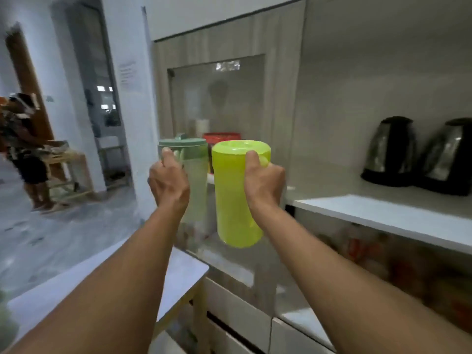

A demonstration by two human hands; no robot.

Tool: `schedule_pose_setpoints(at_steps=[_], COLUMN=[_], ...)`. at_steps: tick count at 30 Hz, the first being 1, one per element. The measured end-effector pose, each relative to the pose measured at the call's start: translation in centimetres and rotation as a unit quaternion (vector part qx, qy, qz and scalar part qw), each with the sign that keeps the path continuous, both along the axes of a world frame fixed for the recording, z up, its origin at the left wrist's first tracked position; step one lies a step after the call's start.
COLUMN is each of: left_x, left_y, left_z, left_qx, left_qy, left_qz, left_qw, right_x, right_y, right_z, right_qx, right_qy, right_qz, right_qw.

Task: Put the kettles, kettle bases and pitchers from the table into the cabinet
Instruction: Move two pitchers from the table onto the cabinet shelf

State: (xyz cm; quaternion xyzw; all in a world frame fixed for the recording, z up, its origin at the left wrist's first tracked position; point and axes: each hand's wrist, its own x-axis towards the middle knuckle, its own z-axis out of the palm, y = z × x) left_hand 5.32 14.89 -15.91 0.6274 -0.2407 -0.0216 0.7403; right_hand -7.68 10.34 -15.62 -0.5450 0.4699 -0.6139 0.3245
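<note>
My left hand (168, 181) grips the handle of a clear pitcher with a green lid (195, 159). My right hand (264, 178) holds the handle of a lime-green pitcher (233, 200). Both pitchers are upright in the air, side by side, in front of the cabinet's open glass door (219, 98). On the white cabinet shelf (383, 215) to the right stand two steel-and-black kettles on their bases, one (390, 152) beside the other (449, 157).
A white table corner (184, 272) lies below my left arm. Behind the glass door sit a red container (222, 139) and a white cup. Drawers sit low under the shelf. A person stands far left by a wooden rack.
</note>
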Motion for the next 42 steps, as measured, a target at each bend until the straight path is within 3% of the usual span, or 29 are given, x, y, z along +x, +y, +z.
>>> schedule_pose_setpoints(at_steps=[6,13,27,31,42], left_x=[-10.7,-19.8,-22.3,-22.5,-21.0], left_y=[-7.6,-13.5,-37.5,-43.0,-55.7], left_z=[0.9,1.8,-1.2,-2.8,-2.7], left_qx=[-0.054,-0.052,0.062,0.023,0.029], left_qy=[0.016,-0.021,0.034,0.028,0.022], left_qz=[-0.177,-0.295,-0.231,-0.231,-0.271], left_qw=[0.983,0.954,0.97,0.972,0.962], right_x=[-12.2,-19.7,-23.3,-23.0,-21.7], right_y=[-2.5,-8.5,-32.2,-39.2,-51.4], right_z=[3.2,4.5,3.5,3.4,2.9], right_qx=[-0.052,-0.057,0.016,0.005,0.032], right_qy=[-0.051,-0.055,-0.023,0.049,0.003], right_qz=[-0.169,-0.253,-0.181,-0.151,-0.165], right_qw=[0.983,0.964,0.983,0.987,0.986])
